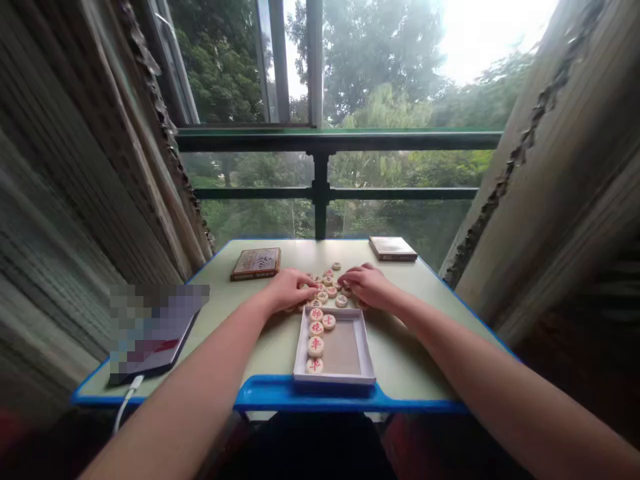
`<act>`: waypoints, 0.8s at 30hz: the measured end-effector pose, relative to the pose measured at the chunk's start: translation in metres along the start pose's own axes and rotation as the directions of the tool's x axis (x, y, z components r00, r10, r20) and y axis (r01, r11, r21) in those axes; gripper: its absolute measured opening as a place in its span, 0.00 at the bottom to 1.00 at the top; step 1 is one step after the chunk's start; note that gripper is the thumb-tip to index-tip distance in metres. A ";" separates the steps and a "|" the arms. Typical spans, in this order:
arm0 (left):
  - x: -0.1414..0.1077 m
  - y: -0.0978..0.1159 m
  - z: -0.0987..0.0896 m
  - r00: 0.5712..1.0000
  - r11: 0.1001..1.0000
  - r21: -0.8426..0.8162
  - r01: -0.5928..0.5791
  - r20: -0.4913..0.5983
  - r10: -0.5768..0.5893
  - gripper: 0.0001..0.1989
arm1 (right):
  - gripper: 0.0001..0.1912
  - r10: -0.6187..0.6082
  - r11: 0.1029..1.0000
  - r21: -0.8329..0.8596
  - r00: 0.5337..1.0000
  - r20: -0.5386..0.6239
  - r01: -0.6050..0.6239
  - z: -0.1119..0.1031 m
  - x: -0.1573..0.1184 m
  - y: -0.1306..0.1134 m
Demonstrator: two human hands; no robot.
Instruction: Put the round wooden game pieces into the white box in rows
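Round wooden xiangqi pieces (331,292) lie in a loose pile at the middle of the pale table. At the pile's left side is my left hand (291,289), its fingers over the pieces; whether it grips one is hard to see. My right hand (369,283) rests at the right side, fingertips bent onto pieces there, with any grip hidden. Nearer to me sits a white open box (349,347). Inside it, several red-marked pieces (315,345) form a column along the left wall, and one more red-marked piece (329,322) lies beside the column's upper end.
A decorated flat box (256,263) lies at the back left, and another flat box (393,249) at the back right. A dark device (165,347) with a white cable (129,397) is at the left edge. Curtains (545,167) flank the window.
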State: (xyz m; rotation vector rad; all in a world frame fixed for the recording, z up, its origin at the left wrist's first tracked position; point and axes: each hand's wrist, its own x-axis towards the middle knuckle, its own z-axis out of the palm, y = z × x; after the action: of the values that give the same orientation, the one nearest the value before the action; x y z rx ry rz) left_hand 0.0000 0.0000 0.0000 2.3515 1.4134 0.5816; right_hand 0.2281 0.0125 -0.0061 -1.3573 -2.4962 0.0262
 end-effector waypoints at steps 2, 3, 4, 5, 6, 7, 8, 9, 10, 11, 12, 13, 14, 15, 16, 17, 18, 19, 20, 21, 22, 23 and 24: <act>0.000 0.000 0.001 1.000 1.000 -0.005 0.003 -0.003 -0.003 0.16 | 0.16 0.017 1.000 -0.015 1.000 -0.002 -0.017 -0.004 -0.002 -0.004; -0.001 0.000 0.001 1.000 1.000 -0.006 0.005 -0.011 -0.005 0.16 | 0.16 0.032 0.999 -0.020 0.999 -0.002 -0.032 -0.005 -0.002 -0.006; -0.001 0.000 0.002 1.000 1.000 -0.005 0.007 -0.024 -0.007 0.16 | 0.17 0.053 0.998 -0.023 0.999 -0.001 -0.053 -0.006 -0.002 -0.008; -0.001 0.000 0.002 0.999 1.000 -0.004 0.008 -0.040 -0.008 0.16 | 0.17 0.086 0.996 -0.028 0.996 -0.002 -0.086 -0.006 -0.001 -0.010; 0.000 0.001 0.002 0.998 1.000 0.000 0.010 -0.061 -0.010 0.15 | 0.18 0.121 0.992 -0.028 0.993 -0.001 -0.121 -0.006 0.000 -0.012; 0.000 0.002 0.002 0.996 1.000 0.006 0.015 -0.088 -0.014 0.15 | 0.18 0.151 0.988 -0.023 0.989 0.001 -0.151 -0.005 0.002 -0.014; 0.000 0.002 0.002 0.993 1.000 0.014 0.020 -0.118 -0.018 0.15 | 0.17 0.167 0.986 -0.012 0.986 0.001 -0.167 -0.004 0.003 -0.015; 0.000 0.003 0.002 0.989 1.000 0.021 0.022 -0.144 -0.019 0.15 | 0.15 0.170 0.985 0.005 0.985 0.002 -0.170 -0.003 0.004 -0.015; 0.000 0.003 0.002 0.986 0.999 0.025 0.023 -0.166 -0.019 0.14 | 0.14 0.165 0.986 0.029 0.986 0.007 -0.165 -0.002 0.005 -0.015; -0.001 0.004 0.001 0.983 0.999 0.025 0.023 -0.182 -0.018 0.15 | 0.12 0.155 0.986 0.057 0.988 0.013 -0.155 -0.002 0.005 -0.014; -0.001 0.004 0.001 0.981 1.000 0.023 0.021 -0.193 -0.016 0.15 | 0.12 0.144 0.986 0.086 0.989 0.018 -0.145 -0.001 0.005 -0.013; -0.001 0.003 0.001 0.980 1.000 0.020 0.019 -0.196 -0.015 0.15 | 0.14 0.138 0.984 0.115 0.990 0.019 -0.139 -0.001 0.005 -0.011; -0.001 0.003 0.002 0.980 1.000 0.020 0.021 -0.196 -0.017 0.15 | 0.16 0.142 0.980 0.138 0.990 0.014 -0.142 0.000 0.004 -0.009; -0.001 0.003 0.002 0.980 0.999 0.024 0.027 -0.197 -0.022 0.15 | 0.18 0.148 0.978 0.151 0.989 0.001 -0.146 0.001 0.004 -0.007; -0.001 0.002 0.002 0.980 0.999 0.034 0.036 -0.198 -0.029 0.15 | 0.17 0.153 0.977 0.152 0.988 -0.019 -0.148 0.001 0.004 -0.005; -0.001 0.001 0.001 0.979 0.997 0.055 0.048 -0.201 -0.036 0.15 | 0.16 0.157 0.979 0.141 0.987 -0.041 -0.150 0.002 0.004 -0.003; -0.001 0.000 0.000 0.977 0.994 0.088 0.066 -0.210 -0.047 0.15 | 0.14 0.162 0.980 0.122 0.985 -0.059 -0.154 0.002 0.004 -0.002; -0.001 -0.001 -0.001 0.972 0.987 0.132 0.096 -0.227 -0.064 0.14 | 0.13 0.173 0.981 0.101 0.982 -0.071 -0.166 0.001 0.004 -0.001; -0.001 -0.003 -0.003 0.965 0.974 0.184 0.136 -0.246 -0.088 0.14 | 0.12 0.187 0.980 0.082 0.979 -0.076 -0.180 0.000 0.004 -0.001; -0.001 -0.004 -0.006 0.957 0.955 0.234 0.185 -0.263 -0.121 0.15 | 0.12 0.202 0.978 0.069 0.977 -0.071 -0.197 -0.001 0.004 -0.001; -0.002 -0.005 -0.010 0.948 0.933 0.270 0.238 -0.274 -0.162 0.15 | 0.12 0.218 0.975 0.062 0.974 -0.060 -0.214 -0.003 0.004 -0.001; -0.003 -0.006 -0.013 0.939 0.915 0.286 0.286 -0.275 -0.208 0.16 | 0.12 0.230 0.972 0.059 0.972 -0.045 -0.227 -0.004 0.004 -0.001; -0.005 -0.006 -0.017 0.932 0.903 0.281 0.326 -0.258 -0.256 0.16 | 0.12 0.239 0.970 0.059 0.971 -0.033 -0.236 -0.006 0.003 -0.001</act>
State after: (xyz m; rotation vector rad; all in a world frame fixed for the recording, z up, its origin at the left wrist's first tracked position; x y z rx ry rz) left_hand -0.0152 -0.0001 0.0111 2.2907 2.0556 0.5696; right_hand 0.2272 0.0141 0.0004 -1.6092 -2.2696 0.1158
